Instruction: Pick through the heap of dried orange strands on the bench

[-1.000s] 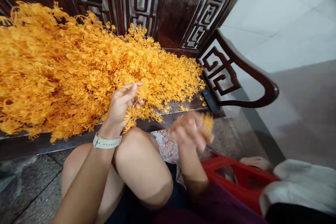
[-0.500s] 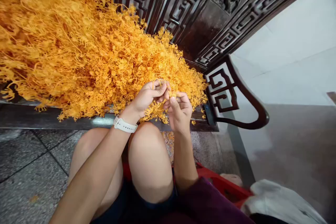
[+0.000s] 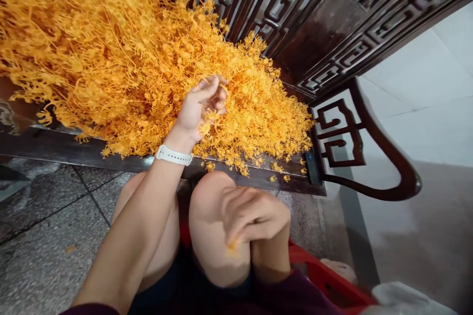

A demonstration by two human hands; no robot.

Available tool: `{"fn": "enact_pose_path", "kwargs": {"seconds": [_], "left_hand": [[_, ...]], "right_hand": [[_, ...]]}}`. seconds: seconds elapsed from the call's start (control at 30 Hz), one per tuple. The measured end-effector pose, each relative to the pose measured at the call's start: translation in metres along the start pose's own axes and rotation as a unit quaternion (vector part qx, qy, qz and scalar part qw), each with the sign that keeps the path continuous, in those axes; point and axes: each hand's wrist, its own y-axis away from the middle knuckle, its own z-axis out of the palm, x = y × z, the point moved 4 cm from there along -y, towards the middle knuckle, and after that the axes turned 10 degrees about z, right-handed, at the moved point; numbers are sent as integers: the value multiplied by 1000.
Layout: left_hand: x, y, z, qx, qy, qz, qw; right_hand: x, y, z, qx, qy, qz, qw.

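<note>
A big heap of orange-yellow plastic flower sprigs, thin stems with small spiky heads, covers the dark wooden bench before me. At the heap's front, my left hand has its fingers curled around a yellow plastic sprig; its small heads hang below the palm. My right hand, smeared by motion, is over my right knee. Its fingers pinch a small yellow plastic piece, too blurred to make out its shape. The two hands are well apart.
Behind the heap rises the bench's carved dark back. A curved openwork armrest closes its right end, near a pale wall. A red plastic item lies low at my right. A few loose yellow heads lie along the bench edge.
My hands were together at the heap's front. The right hand has pulled back toward me, over my knee, with a small yellow piece. The left stays by the heap; the view has shifted.
</note>
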Motion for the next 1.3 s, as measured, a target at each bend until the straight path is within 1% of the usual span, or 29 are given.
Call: {"fn": "enact_pose_path", "kwargs": {"seconds": [0.03, 0.07, 0.1, 0.13, 0.17, 0.2, 0.23, 0.27, 0.3, 0.37, 0.4, 0.43, 0.47, 0.5, 0.53, 0.6, 0.7, 0.8, 0.87, 0.93, 1.0, 1.03, 1.1, 1.13, 1.2, 1.23, 1.27, 1.3], "left_hand": [[-2, 1, 1, -19, -17, -5, 1000], [-5, 4, 2, -31, -27, -9, 999], [-8, 6, 3, -40, -33, -14, 999], [-12, 8, 4, -48, -36, -21, 998], [-16, 10, 5, -58, -37, -31, 997], [-20, 11, 6, -68, -37, -42, 996], [-22, 12, 7, -79, -36, -53, 995], [-24, 13, 7, -91, -38, -63, 993], [-26, 13, 8, -103, -41, -72, 991], [-26, 15, 9, -122, -48, -84, 988], [-25, 15, 10, -128, -52, -88, 986], [-25, 16, 10, -132, -58, -91, 985], [-24, 17, 10, -135, -64, -94, 984], [-23, 17, 10, -136, -70, -96, 984], [-21, 17, 10, -137, -75, -97, 983], [-19, 17, 10, -141, -88, -94, 982], [-16, 14, 9, -142, -126, -81, 978], [-19, 12, 6, -126, -201, -67, 969], [-22, 12, 5, -112, -260, -38, 958], [-26, 13, 5, -97, -300, 10, 949], [-29, 16, 6, -88, -304, 34, 948], [-31, 17, 8, -89, -295, 26, 951], [-36, 21, 12, -112, -269, -20, 957], [-38, 23, 15, -136, -257, -46, 956], [-40, 25, 20, -202, -241, -83, 946], [-40, 26, 22, -232, -235, -89, 940], [-40, 26, 22, -250, -232, -86, 936], [-39, 25, 21, -257, -233, -76, 935]], "right_hand": [[-1, 9, -10, 43, -68, -54, 995], [-1, 19, -24, 114, -160, -110, 974], [3, 29, -40, 204, -256, -146, 934], [9, 39, -54, 300, -341, -161, 876], [15, 48, -64, 384, -403, -151, 817], [21, 53, -70, 452, -437, -123, 768], [25, 55, -73, 502, -442, -84, 739], [27, 53, -73, 533, -418, -41, 735], [28, 49, -72, 557, -363, 0, 747], [27, 35, -69, 599, -176, 57, 779], [27, 26, -68, 615, -64, 74, 783], [27, 17, -66, 626, 40, 84, 775], [30, 8, -66, 630, 116, 96, 762], [34, -1, -66, 628, 160, 109, 754], [40, -7, -68, 625, 180, 119, 750], [49, -15, -72, 623, 178, 126, 751], [52, -13, -77, 626, 144, 102, 760], [48, -5, -79, 611, 58, 84, 785], [45, 0, -79, 600, -5, 82, 796], [41, 3, -80, 593, -51, 75, 800], [39, 3, -81, 588, -82, 64, 802], [39, 2, -82, 587, -93, 59, 802], [40, 0, -82, 589, -100, 55, 800], [40, -1, -82, 591, -96, 56, 799], [40, -2, -82, 595, -83, 61, 797], [40, -2, -81, 595, -76, 66, 798], [40, -2, -81, 595, -70, 70, 798], [40, -1, -81, 596, -66, 74, 797]]}}
